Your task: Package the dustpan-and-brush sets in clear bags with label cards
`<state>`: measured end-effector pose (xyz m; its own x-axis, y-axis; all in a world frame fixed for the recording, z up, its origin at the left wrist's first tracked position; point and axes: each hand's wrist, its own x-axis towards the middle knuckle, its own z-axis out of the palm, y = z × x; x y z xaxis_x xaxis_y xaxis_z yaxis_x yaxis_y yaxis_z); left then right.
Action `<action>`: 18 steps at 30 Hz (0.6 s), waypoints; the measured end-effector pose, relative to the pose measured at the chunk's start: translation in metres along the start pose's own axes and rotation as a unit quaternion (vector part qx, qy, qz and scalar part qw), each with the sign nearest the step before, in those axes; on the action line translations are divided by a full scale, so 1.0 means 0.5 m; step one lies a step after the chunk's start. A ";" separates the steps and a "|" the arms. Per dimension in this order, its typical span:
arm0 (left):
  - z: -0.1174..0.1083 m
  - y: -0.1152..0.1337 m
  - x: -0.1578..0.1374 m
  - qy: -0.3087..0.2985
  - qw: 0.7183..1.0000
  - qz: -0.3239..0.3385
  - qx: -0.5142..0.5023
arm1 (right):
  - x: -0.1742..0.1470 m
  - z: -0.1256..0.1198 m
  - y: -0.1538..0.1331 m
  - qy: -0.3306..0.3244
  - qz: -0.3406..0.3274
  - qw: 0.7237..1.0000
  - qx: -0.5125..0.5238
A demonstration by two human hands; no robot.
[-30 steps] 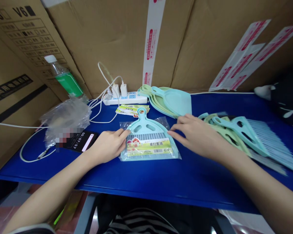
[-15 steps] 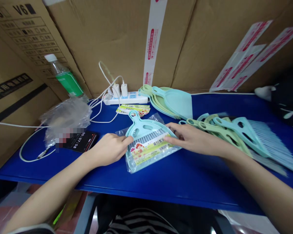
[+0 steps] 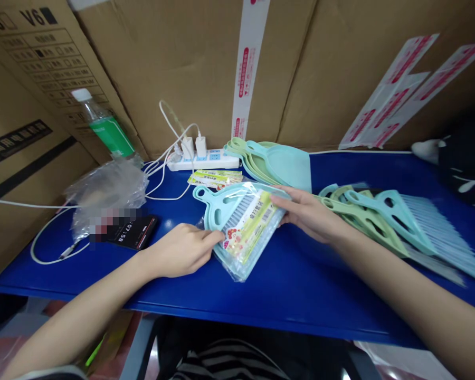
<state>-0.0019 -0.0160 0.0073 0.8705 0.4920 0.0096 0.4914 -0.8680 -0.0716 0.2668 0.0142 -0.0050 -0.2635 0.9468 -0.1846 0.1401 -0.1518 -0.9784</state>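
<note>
While the left hand [image 3: 184, 250] pinches the near left edge of the bagged dustpan-and-brush set [image 3: 243, 227], the right hand [image 3: 306, 214] grasps its right side; the set sits askew between them, above or on the blue table [image 3: 301, 295]; it should prove light and stiff, its film slippery, so firm rims suit gripping best; beyond lie loose brushes [image 3: 409, 224], then stacked dustpans [image 3: 291, 164].

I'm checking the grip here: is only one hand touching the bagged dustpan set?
No, the left hand and the right hand both touch the bagged dustpan set, on opposite sides.
</note>
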 end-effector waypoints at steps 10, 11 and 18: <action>0.009 0.005 -0.001 0.016 0.999 0.026 -0.030 | -0.004 0.038 0.026 -0.092 0.003 0.992 0.089; 0.008 0.005 -0.002 0.020 0.999 0.033 -0.029 | -0.004 0.038 0.026 -0.080 -0.006 0.993 0.083; 0.000 0.000 -0.005 0.019 0.999 0.032 -0.010 | 0.004 -0.043 -0.008 0.067 -0.100 0.977 -0.174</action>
<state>-0.0044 -0.0171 0.0074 0.9003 0.4330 0.0445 0.4349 -0.8988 -0.0539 0.2860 0.0228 0.0004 -0.1940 0.9800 0.0435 0.4202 0.1231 -0.8990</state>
